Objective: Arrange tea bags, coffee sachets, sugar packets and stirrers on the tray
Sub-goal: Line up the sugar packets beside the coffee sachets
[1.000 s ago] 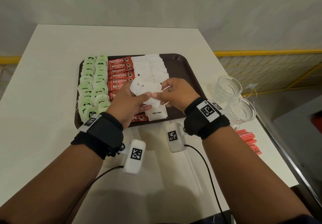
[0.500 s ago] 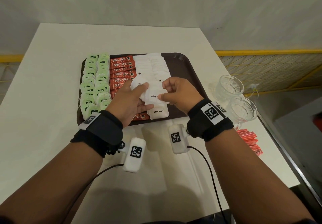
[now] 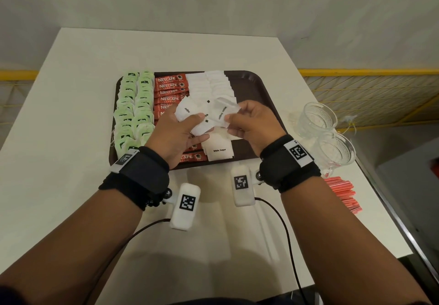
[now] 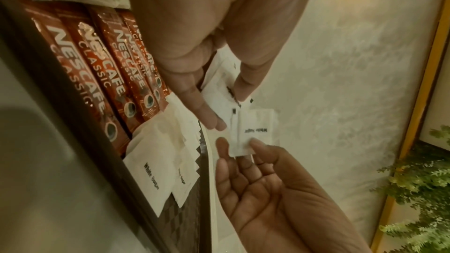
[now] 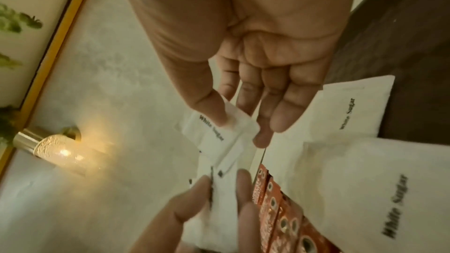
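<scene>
Coffee sachets – middle rows hidden behind left hand, count unclear

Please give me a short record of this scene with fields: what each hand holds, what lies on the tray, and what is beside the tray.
left hand: holds a bunch of sugar packets
right hand: pinches one sugar packet
tray: tea bags, coffee sachets, sugar packets in rows
right of tray: two glass cups, red stirrers on table
</scene>
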Demonstrator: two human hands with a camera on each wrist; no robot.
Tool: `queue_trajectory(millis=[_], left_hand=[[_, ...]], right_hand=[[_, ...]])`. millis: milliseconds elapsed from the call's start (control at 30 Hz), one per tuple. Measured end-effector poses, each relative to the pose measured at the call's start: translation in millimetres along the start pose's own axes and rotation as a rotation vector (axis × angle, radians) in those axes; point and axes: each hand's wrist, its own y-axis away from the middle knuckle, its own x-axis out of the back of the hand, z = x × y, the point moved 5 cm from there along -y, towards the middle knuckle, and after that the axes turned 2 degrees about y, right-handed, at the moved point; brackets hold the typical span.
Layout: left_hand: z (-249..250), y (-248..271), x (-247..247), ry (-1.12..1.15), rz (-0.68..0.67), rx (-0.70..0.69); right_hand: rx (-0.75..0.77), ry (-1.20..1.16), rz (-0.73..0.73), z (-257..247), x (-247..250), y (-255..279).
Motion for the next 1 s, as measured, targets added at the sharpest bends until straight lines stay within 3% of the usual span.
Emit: queue_trajectory(millis=[100, 167, 333, 400, 667, 1000], left_hand=[[-1.5, 0.3, 3.0, -0.013, 0.003, 0.018], [-2.3, -0.3, 5.4, -0.014, 0.014, 0.028], [-4.1, -1.4, 7.6, -0.015, 0.027, 0.04], [-5.4, -1.7, 6.8, -0.023, 0.027, 0.047], [-7.1, -1.0, 9.4, -0.053, 0.036, 0.048], [-8.8, 0.2, 10.0, -0.099, 0.019, 0.04]], right_hand=[[0.028, -0.01, 0.042, -8.7, 8.8, -3.1], [0.02, 0.12, 0.071, -11.8, 20.7, -8.3], [0.06, 0.813, 0.048, -11.0, 48.1, -28.0], [0.032, 0.98, -0.006, -5.1, 48.2, -33.5], [-0.013, 1.077, -0.104, 3.3, 29.3, -45.5], [-0.067, 1.15, 0.044, 8.6, 34.5, -53.9]])
